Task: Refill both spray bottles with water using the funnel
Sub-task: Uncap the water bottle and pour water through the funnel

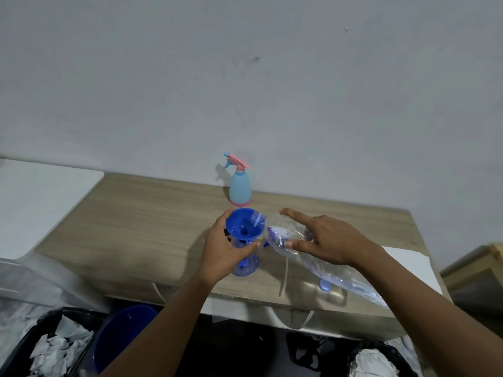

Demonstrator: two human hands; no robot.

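Note:
A blue funnel (244, 225) sits in the neck of a clear blue spray bottle (246, 263) standing on the wooden table (141, 213). My left hand (221, 248) wraps around that bottle's neck just under the funnel. My right hand (324, 239) grips a large clear plastic water bottle (288, 238), tilted with its mouth over the funnel's rim. A light-blue spray bottle with a pink trigger head (239, 186) stands capped at the back by the wall. A blue cap (325, 284) lies on the table behind the tilted bottle.
A white sheet (408, 263) lies at the table's right end and a white surface (40, 197) adjoins its left. Below the front edge stand a blue bucket (122, 338) and black bags of torn paper (51, 349). A wooden box (476, 273) is at right.

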